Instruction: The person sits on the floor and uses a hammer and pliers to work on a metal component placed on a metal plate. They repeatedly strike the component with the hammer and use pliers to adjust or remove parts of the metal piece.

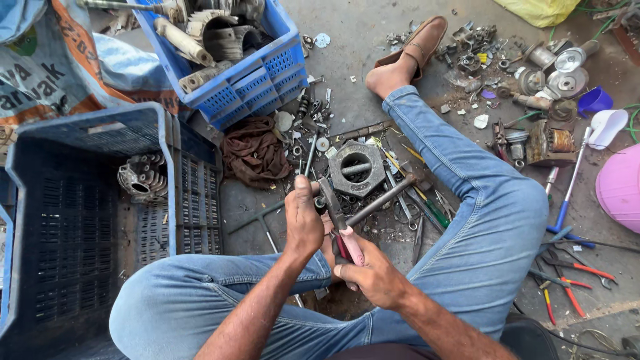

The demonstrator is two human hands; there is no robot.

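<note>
While left hand (303, 217) pinches a small metal part (321, 202) | right hand (373, 273) squeezes pliers (341, 230) on it | step: gripping | next: steady twist.

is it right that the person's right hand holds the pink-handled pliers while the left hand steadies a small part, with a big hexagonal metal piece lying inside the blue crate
Not quite. In the head view the hexagonal metal piece lies on the floor in front of the hands, not inside the blue crate. The rest holds: the right hand holds the pink-handled pliers while the left hand steadies a small part.
</note>
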